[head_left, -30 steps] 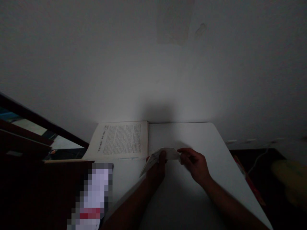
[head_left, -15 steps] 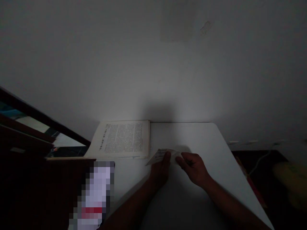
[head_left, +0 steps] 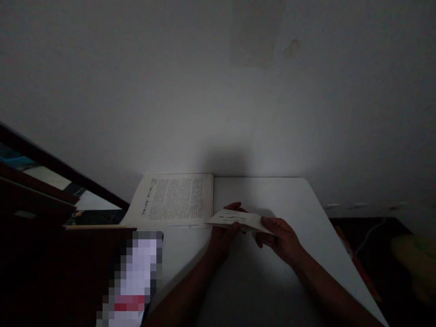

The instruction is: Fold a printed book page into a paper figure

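Note:
A folded piece of printed paper (head_left: 247,219) is held between both hands above the white table (head_left: 184,259). My left hand (head_left: 223,238) is closed on its left part, thumb on the near edge and fingers behind and beyond the far edge. At the right end, my right hand (head_left: 281,236) pinches the paper with the thumb on top and the fingers underneath. Dim light hides the paper's underside and some of the fingers. Just left of the paper lies a stack of printed sheets (head_left: 175,200), its text turned sideways.
A pixelated rectangular object with a dark edge (head_left: 136,272) lies at the table's left edge. Behind the table rises a pale wall (head_left: 170,91). Dark wooden furniture (head_left: 34,213) stands at the left, and a pale cable (head_left: 371,231) hangs at the right.
The paper has turned to show more of its printed face and now stretches farther right. My right thumb has moved on top of it, and my left fingers show beyond its far edge.

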The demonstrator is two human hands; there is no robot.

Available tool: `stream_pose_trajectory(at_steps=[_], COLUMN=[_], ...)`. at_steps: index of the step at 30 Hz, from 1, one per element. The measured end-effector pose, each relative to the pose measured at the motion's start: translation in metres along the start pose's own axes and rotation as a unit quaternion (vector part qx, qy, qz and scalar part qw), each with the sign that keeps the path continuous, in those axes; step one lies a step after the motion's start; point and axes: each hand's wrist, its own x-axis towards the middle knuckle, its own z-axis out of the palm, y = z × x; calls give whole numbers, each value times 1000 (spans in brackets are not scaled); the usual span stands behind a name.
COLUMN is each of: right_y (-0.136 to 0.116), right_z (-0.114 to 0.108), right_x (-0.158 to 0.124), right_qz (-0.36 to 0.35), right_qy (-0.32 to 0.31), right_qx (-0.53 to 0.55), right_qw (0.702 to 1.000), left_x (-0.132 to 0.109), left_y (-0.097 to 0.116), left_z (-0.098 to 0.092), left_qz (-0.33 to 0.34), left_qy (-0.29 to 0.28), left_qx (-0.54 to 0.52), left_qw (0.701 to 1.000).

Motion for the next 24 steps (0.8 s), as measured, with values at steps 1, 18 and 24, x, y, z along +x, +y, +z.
stream_pose_trajectory(at_steps=[1, 18, 24], right_y=[0, -12, -6], right_z=[0, 10, 1], right_x=[0, -6, 2], right_qz=[-4, -449, -360], right_qy=[-3, 78, 107], right_qx=[-11, -496, -440], right_qw=[1000, 739, 816], left_x=[1, 2, -2], left_y=[1, 7, 9], left_z=[0, 6, 3], left_qz=[5, -88, -59], left_qy=[2, 102, -13], left_qx=[8, 250, 200], left_qw=[1000, 959, 978])
